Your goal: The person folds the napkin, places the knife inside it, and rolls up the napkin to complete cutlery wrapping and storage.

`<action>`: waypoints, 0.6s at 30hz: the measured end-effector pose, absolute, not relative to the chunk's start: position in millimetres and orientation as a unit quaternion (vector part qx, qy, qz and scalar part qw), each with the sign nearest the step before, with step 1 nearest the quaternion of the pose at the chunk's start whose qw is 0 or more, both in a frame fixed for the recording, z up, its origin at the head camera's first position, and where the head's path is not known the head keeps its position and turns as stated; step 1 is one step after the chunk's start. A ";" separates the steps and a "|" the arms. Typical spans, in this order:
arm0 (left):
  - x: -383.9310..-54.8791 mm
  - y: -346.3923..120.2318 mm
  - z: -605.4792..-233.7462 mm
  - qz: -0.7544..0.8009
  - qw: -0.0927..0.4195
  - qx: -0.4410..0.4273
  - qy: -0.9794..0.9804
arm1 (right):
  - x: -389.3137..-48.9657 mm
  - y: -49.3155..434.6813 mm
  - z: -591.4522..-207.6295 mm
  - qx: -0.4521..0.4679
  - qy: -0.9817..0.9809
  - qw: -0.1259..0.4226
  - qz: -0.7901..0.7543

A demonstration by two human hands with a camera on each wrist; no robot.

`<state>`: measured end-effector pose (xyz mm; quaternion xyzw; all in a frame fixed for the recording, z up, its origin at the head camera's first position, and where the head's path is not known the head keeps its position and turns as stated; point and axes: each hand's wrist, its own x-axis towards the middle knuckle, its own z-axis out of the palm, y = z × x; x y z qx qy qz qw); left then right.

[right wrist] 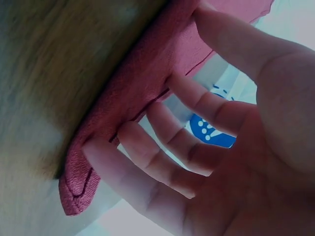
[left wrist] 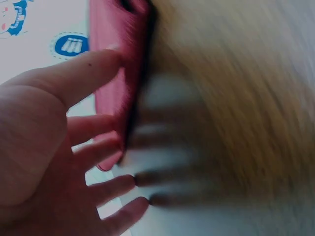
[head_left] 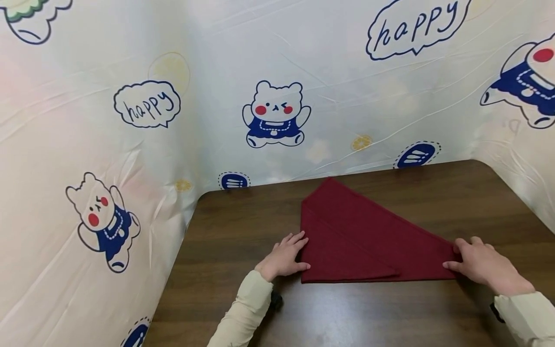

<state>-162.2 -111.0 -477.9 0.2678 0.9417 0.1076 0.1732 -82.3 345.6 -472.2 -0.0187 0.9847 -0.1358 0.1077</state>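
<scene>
A dark red cloth (head_left: 355, 236), folded into a pointed shape with a smaller flap over its left part, lies flat on the brown table. At its left edge my left hand (head_left: 284, 256) has its fingers spread, thumb and fingertips touching the fabric. In the left wrist view, two fingers of that hand (left wrist: 44, 142) and the thumb meet the cloth (left wrist: 135, 29), while the others extend past it. My right hand (head_left: 485, 266) touches the narrow right end. Up close, the fingertips of the right hand (right wrist: 236, 157) rest along the cloth's edge (right wrist: 133, 83), its thumb farther along.
The wooden table (head_left: 243, 217) surrounds the cloth, its rounded far corners against a pale curtain (head_left: 208, 130) printed with bears and "happy" bubbles. The curtain hangs along the back and both sides. A light sleeve (head_left: 244, 308) covers the left forearm.
</scene>
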 end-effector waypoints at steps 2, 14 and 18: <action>-158.3 -111.0 -475.7 0.110 0.180 0.266 0.941 | -83.4 346.3 -471.4 -0.016 0.984 0.114 -0.139; -133.7 -112.4 -466.8 0.106 0.189 0.271 0.938 | -78.6 360.7 -470.3 -0.001 0.984 0.120 -0.131; -128.0 -112.6 -466.8 0.105 0.178 0.283 0.937 | -74.6 370.2 -473.2 0.016 0.985 0.121 -0.120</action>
